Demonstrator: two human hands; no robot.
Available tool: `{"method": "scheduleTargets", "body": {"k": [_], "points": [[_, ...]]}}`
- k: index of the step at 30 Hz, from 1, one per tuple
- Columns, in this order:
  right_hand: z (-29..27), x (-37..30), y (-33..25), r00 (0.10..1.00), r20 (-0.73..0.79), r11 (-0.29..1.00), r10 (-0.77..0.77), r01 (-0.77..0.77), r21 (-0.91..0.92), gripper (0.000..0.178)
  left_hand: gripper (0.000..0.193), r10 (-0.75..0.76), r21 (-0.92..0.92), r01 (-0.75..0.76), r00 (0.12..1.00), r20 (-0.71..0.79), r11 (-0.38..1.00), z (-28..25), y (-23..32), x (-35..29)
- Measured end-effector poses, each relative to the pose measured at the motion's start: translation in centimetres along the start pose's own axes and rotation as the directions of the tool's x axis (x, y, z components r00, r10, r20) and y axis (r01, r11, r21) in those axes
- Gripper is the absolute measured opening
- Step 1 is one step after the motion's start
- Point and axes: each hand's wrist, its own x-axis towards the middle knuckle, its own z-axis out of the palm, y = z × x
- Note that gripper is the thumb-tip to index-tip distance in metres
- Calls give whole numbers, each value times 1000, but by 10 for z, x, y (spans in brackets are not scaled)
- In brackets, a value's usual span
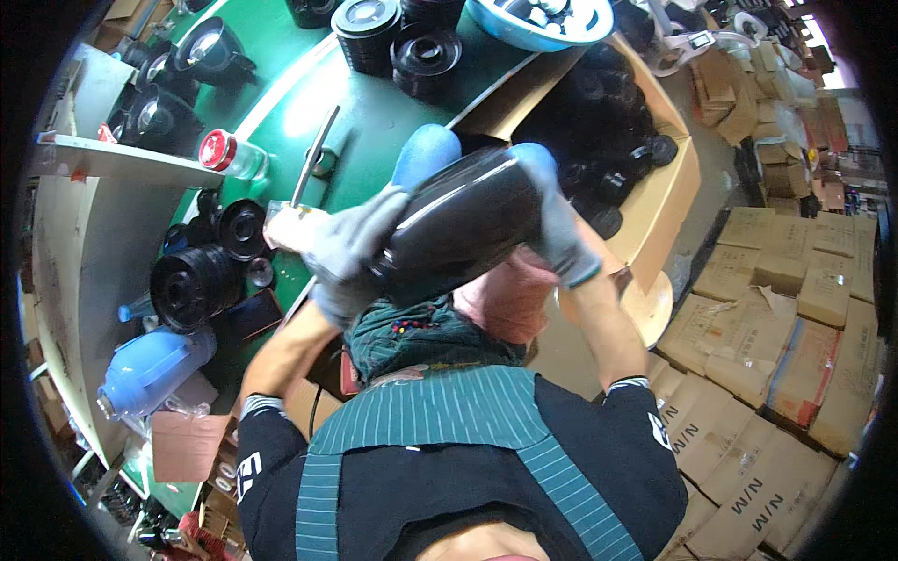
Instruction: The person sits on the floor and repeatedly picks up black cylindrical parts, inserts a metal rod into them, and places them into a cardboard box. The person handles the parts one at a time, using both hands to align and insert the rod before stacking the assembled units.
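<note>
Glossy black cone-shaped housing, held over green desk.
Gloved left hand and right hand clamped on its opposite ends; open carton of black parts just behind.

The glossy black cone-shaped part hides the palms of both gloved hands, and its near end is lost behind the left hand. The right hand is motion-blurred. At the top edge, the blue round dish is cut off. The black pieces inside the open cardboard box merge into shadow.
</note>
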Motion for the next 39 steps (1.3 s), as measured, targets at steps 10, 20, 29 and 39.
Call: {"method": "scheduleTargets", "body": {"k": [10, 20, 29, 39], "points": [[44, -17, -26, 767, 636, 190, -90, 640, -745, 74, 69, -318, 143, 304, 944, 87, 942, 49, -116, -49], [42, -6, 21, 950, 86, 948, -300, 307, -89, 103, 50, -430, -384, 615, 773, 467, 689, 48, -113, 31], [28, 17, 8, 980, 134, 920, -148, 86, 383, 49, 57, -133, -61, 238, 716, 685, 969, 25, 35, 46], [68, 116, 44, 587, 800, 840, 128, -492, 227, 46, 105, -133, -97, 226, 813, 567, 969, 51, 142, 30]]}}
